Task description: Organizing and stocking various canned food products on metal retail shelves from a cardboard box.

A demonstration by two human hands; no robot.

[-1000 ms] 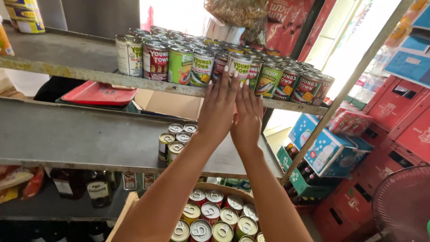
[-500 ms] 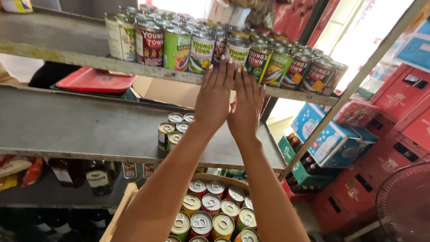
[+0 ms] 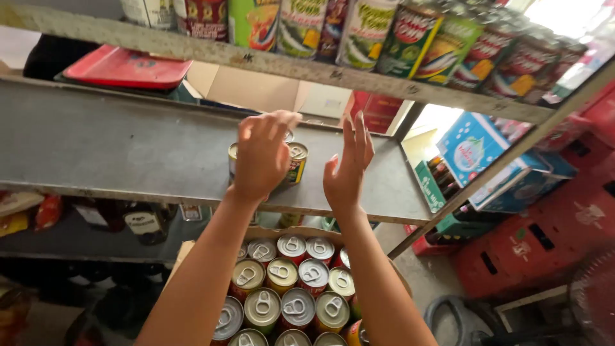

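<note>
Head view: shelf cans point(image 3: 296, 161) behind left hand point(image 3: 261, 157).

Grey metal shelf point(image 3: 115, 154), red tray point(image 3: 128, 67), silver-and-gold can tops point(image 3: 282, 288), blue carton point(image 3: 474, 154)

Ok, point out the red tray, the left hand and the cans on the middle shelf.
Red tray point(image 3: 128, 67), head view, on its flat top face.
Left hand point(image 3: 261, 157), head view, on the back of the hand.
Cans point(image 3: 296, 163), head view, on the side of the right-hand can.
</note>
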